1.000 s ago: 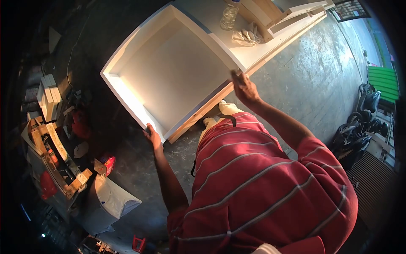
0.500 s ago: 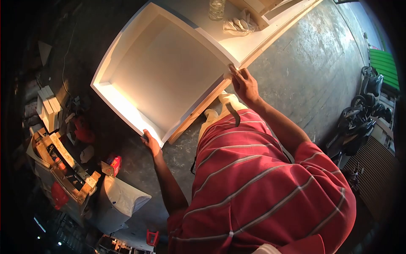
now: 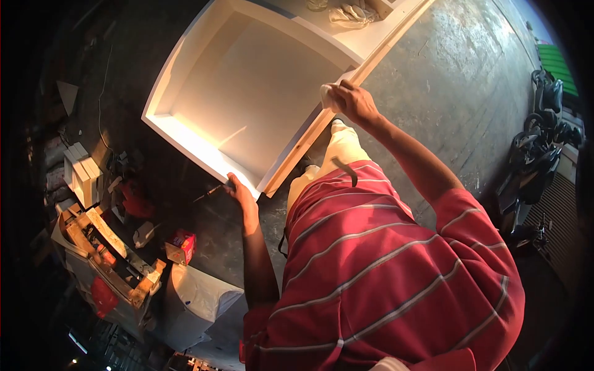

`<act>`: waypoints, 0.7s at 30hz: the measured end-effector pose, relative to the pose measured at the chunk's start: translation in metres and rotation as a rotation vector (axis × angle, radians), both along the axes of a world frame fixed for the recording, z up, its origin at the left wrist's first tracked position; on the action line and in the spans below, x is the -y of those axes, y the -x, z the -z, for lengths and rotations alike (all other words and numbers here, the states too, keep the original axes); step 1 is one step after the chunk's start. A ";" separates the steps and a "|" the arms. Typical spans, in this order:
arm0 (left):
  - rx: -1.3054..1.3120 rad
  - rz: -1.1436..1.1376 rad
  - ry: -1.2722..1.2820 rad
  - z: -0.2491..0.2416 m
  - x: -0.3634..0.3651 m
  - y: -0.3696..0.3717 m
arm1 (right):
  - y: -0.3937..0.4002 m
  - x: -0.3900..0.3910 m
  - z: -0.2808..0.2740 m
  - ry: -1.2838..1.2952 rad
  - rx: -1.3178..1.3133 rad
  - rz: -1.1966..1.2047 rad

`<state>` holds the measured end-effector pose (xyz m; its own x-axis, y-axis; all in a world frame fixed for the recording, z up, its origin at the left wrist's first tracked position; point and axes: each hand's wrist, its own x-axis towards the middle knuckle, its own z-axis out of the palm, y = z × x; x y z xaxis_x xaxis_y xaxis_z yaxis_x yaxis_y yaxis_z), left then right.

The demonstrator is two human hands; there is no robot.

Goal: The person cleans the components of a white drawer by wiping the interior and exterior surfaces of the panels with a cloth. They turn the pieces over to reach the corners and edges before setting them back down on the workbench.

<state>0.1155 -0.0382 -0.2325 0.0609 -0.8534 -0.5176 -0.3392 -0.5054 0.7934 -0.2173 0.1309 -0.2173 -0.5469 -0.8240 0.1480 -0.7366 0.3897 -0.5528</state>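
A large white open-topped box point(image 3: 185, 145), shaped like a drawer, lies in front of me on a wood-edged white panel point(image 3: 365, 37). At its near left corner is my left hand point(image 3: 242, 191), closed around a thin dark tool point(image 3: 209, 194) that points out to the left; its kind I cannot make out. My right hand point(image 3: 354, 102) is closed on a crumpled white cloth or pad point(image 3: 327, 97), by the box's near right edge. Along the near side runs a bare wooden strip point(image 3: 300, 148).
A plastic bag point(image 3: 352, 17) and a clear jar point(image 3: 317, 5) sit on the panel. To the left are a wooden tool crate point(image 3: 102, 247), a red box point(image 3: 180, 246) and a white-covered stand point(image 3: 198, 297). Motorcycles point(image 3: 526, 148) stand at right.
My right hand has moved off the box's corner, and the white cloth shows more plainly. The thin tool in my left hand has come into sight. The whole view has shifted slightly.
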 end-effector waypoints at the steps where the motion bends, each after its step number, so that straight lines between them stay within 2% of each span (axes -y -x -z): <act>1: 0.011 -0.010 -0.012 0.000 -0.001 0.001 | -0.010 0.005 0.006 0.084 -0.037 0.085; 4: 0.046 -0.019 -0.008 0.002 -0.001 0.006 | -0.052 0.011 0.009 0.139 -0.064 0.196; 5: 0.008 0.001 -0.027 -0.005 -0.002 0.009 | -0.072 0.016 0.008 0.286 -0.128 0.148; 6: -0.031 0.024 -0.047 -0.012 -0.004 0.013 | -0.088 0.013 0.004 0.174 -0.019 0.055; 9: -0.034 0.029 -0.031 -0.008 -0.005 0.014 | -0.092 0.013 0.003 0.165 -0.094 -0.111; 10: -0.032 0.028 -0.010 -0.006 -0.004 0.014 | -0.077 0.010 0.010 0.232 -0.173 -0.057; 12: -0.007 0.033 -0.003 -0.010 -0.005 0.016 | -0.038 0.004 0.007 0.153 -0.227 0.200; 14: 0.019 0.037 0.001 -0.013 -0.006 0.017 | 0.008 -0.003 0.004 0.006 -0.174 0.314; 16: 0.003 0.057 -0.037 -0.014 -0.005 0.017 | 0.007 0.000 0.008 0.022 -0.181 0.312; 18: 0.022 0.058 -0.038 -0.015 -0.006 0.016 | -0.012 0.005 0.014 0.092 -0.237 0.258; 20: 0.036 0.060 -0.029 -0.018 -0.005 0.020 | -0.058 0.008 0.012 0.194 -0.169 0.102; 21: 0.046 0.063 -0.022 -0.022 -0.006 0.020 | -0.068 0.006 0.008 0.133 -0.125 0.051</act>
